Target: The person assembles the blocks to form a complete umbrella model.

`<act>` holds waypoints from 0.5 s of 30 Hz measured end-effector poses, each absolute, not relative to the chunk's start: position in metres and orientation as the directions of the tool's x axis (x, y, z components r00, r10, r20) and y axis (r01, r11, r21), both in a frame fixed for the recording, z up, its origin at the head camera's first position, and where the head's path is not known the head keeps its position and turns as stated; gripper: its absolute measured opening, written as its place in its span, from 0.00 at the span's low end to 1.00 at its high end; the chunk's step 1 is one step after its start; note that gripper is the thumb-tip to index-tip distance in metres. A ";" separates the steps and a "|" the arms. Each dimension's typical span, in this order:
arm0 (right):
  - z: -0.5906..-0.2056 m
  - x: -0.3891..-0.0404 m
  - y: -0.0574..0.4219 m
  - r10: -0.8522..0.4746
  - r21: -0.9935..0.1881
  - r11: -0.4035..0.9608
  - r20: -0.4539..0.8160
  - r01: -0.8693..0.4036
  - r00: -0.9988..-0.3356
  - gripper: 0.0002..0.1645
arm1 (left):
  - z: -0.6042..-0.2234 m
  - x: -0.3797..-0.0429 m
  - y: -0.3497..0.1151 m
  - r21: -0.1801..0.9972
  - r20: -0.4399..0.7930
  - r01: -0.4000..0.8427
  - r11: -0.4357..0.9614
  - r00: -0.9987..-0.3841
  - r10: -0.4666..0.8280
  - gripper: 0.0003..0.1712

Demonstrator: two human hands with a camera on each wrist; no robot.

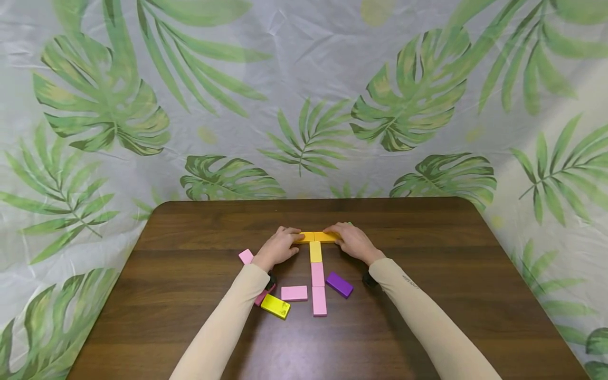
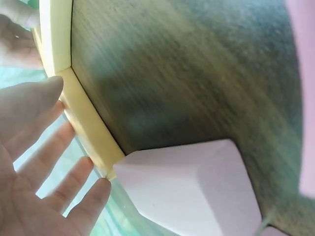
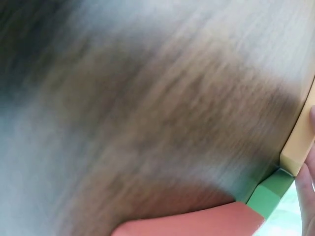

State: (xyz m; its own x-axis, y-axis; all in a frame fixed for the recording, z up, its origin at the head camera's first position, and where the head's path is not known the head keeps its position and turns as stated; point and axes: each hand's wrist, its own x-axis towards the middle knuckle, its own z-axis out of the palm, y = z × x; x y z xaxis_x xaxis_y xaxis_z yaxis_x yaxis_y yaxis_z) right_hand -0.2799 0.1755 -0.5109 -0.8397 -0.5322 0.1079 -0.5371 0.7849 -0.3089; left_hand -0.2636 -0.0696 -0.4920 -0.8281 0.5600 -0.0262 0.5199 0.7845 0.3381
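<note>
Two orange blocks, a left one (image 1: 307, 237) and a right one (image 1: 324, 237), lie end to end in a crosswise row. My left hand (image 1: 280, 245) touches the left block; in the left wrist view its fingers (image 2: 81, 172) are spread and fairly straight along that block's outer side. On the right block rests my right hand (image 1: 353, 241), with a few fingertips (image 3: 306, 179) at its edge in the right wrist view. Below their joint runs a line of a yellow block (image 1: 315, 252) and two pink blocks, an upper (image 1: 317, 274) and a lower one (image 1: 319, 302).
Loose on the brown table (image 1: 427, 232) lie a purple block (image 1: 339, 284), a pink block (image 1: 294, 293), a shiny yellow block (image 1: 275, 306) and another pink block (image 1: 245, 256). A dark pink block (image 1: 260, 298) is partly under the left wrist. Near the right hand are green (image 3: 270, 193) and red (image 3: 197, 221) blocks.
</note>
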 end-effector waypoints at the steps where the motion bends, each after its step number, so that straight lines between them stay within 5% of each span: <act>1: -0.511 -0.280 0.175 -0.532 -0.310 0.784 0.109 -0.537 -0.840 0.23 | -0.492 -0.263 -0.069 0.330 -0.028 0.521 0.787 -0.828 0.560 0.23; 15: -0.510 -0.277 0.175 -0.530 -0.320 0.782 0.111 -0.535 -0.841 0.22 | -0.489 -0.258 -0.068 0.318 -0.062 0.511 0.799 -0.829 0.556 0.24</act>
State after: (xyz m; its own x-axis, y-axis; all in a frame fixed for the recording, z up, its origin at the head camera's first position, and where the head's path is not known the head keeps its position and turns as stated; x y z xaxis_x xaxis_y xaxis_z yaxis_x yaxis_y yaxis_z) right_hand -0.2772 0.1752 -0.5097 -0.8410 -0.5295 0.1111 -0.5347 0.7821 -0.3201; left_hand -0.2581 -0.0684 -0.4893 -0.8291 0.5556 -0.0623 0.5113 0.7986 0.3175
